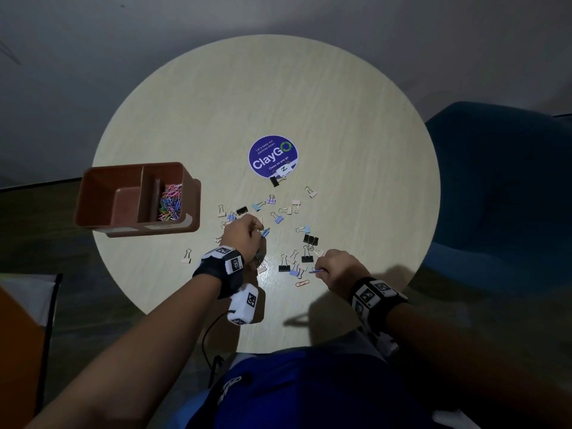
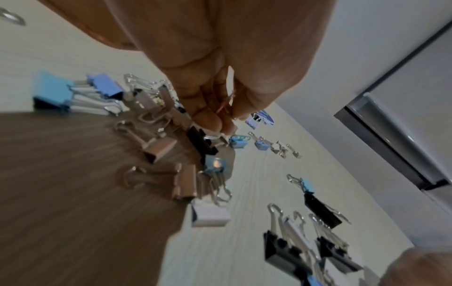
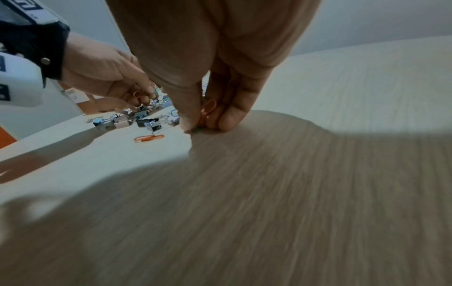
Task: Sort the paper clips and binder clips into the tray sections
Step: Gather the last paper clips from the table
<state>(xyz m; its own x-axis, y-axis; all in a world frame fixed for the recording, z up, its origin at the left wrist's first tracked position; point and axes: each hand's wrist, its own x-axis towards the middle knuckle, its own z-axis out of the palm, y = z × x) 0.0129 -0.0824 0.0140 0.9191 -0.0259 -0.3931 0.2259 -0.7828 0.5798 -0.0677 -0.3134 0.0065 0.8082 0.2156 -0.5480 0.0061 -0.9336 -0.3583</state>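
Note:
My left hand (image 1: 261, 232) hovers over the scattered binder clips (image 1: 310, 239) and pinches a few paper clips; an orange one (image 2: 226, 108) shows between its fingers (image 2: 215, 123). My right hand (image 1: 318, 269) is nearer the table's front edge. Its fingertips (image 3: 227, 122) touch the tabletop and pinch an orange-red paper clip (image 3: 208, 109). Another orange paper clip (image 1: 302, 283) lies loose just left of it. The brown sectioned tray (image 1: 93, 196) stands at the left, with a heap of coloured paper clips (image 1: 169, 204) in its right section. The left sections look bare.
The round pale wooden table (image 1: 356, 134) carries a purple ClayGo sticker (image 1: 272, 156) at its middle. Pastel and black binder clips (image 2: 200, 142) lie spread between the sticker and my hands. A blue chair (image 1: 501, 181) stands to the right.

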